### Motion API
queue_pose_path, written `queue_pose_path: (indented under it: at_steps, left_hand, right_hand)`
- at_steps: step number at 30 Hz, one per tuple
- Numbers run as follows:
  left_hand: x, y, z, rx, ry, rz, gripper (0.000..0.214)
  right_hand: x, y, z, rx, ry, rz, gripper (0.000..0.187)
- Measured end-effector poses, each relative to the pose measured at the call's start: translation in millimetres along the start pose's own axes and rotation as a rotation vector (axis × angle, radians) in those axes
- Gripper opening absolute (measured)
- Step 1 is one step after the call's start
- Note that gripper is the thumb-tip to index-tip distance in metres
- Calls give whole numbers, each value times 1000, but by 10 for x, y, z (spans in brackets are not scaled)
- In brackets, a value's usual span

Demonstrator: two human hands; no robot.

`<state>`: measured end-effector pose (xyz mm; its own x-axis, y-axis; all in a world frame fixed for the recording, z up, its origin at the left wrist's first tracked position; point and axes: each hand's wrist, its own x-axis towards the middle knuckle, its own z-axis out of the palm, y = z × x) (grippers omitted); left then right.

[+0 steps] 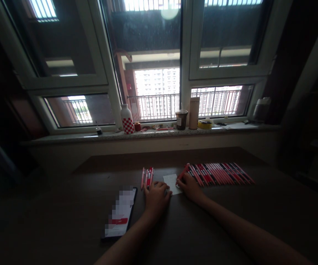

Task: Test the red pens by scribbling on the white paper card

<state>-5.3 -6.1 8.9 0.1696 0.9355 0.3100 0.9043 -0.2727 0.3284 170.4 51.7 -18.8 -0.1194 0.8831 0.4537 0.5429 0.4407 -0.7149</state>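
Observation:
My right hand (pixel 190 188) is closed round a red pen (pixel 183 172), its lower end at the right part of a small white paper (pixel 170 179). My left hand (pixel 156 197) lies on the table with fingers apart, its thumb side at the paper's lower left edge. Just beyond its fingertips is a small group of red pens (pixel 148 176). To the right of my right hand, a long row of red and dark pens (pixel 219 173) lies side by side. Whether the pen tip touches the paper is hidden by my fingers.
A phone (pixel 120 213) with a lit screen lies left of my left forearm on the dark table (pixel 65 217). Beyond stands a windowsill (pixel 109 137) with a red-checked bottle (pixel 127 119), a lidded cup (pixel 181 119), a tan flask (pixel 194 113) and a yellow tape roll (pixel 204 124).

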Motion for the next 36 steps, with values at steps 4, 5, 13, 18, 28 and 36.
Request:
queue_pose_path:
  at_steps: [4, 5, 13, 18, 28, 36]
  left_hand:
    - [-9, 7, 2, 11, -6, 3, 21]
    - [-11, 8, 7, 16, -5, 2, 22]
    - [-3, -35, 89, 36, 13, -29, 32]
    - [7, -43, 102, 44, 48, -33, 35]
    - [-26, -35, 107, 90, 51, 53, 28]
    - [-20, -61, 139, 111, 63, 27, 35]
  right_hand:
    - [0, 11, -2, 78, 10, 3, 12]
    - [-1, 9, -4, 111, 14, 0, 14]
    - [-31, -80, -60, 231, 40, 16, 36]
    - [-31, -85, -82, 259, 78, 29, 36]
    - [23, 65, -3, 545, 131, 105, 46]
    - [-33, -71, -46, 793, 133, 142, 88]
